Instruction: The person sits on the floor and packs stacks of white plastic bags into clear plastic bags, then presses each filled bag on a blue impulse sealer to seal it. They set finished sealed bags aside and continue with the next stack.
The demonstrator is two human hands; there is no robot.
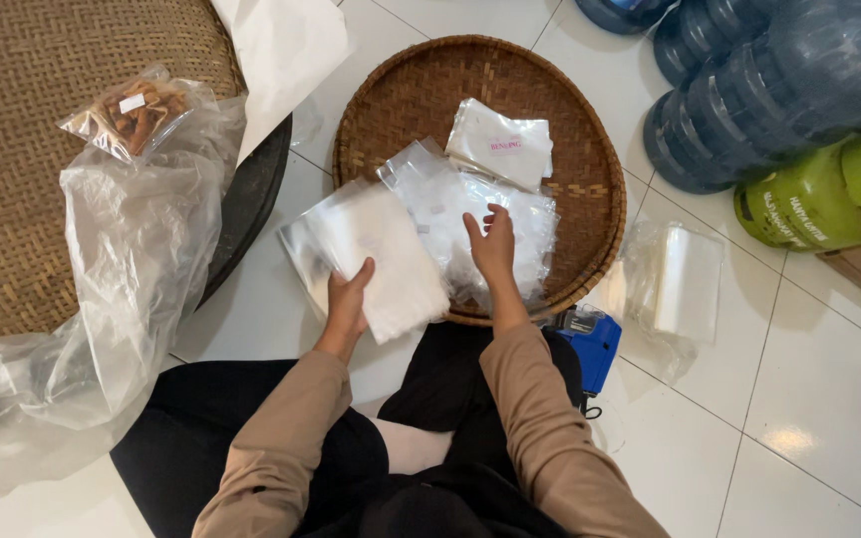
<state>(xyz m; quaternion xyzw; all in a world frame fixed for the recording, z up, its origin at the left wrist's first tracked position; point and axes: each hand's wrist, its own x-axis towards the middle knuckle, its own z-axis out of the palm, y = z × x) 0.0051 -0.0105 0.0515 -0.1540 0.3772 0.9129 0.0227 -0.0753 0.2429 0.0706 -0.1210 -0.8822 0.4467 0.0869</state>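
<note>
In woven tray (570, 149): clear bags (525, 224), right hand (493, 244) touching.

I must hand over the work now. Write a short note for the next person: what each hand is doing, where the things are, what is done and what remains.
Left hand: holds a stack of clear plastic pouches by its near edge, over the floor beside the round woven tray.
Right hand: open, fingers resting on a pile of clear pouches inside the tray.
Also in the tray: one white labelled pouch at the far side.
Done: some pouches already lie in the tray.
Left: the stack in the left hand is not yet in the tray.
</note>
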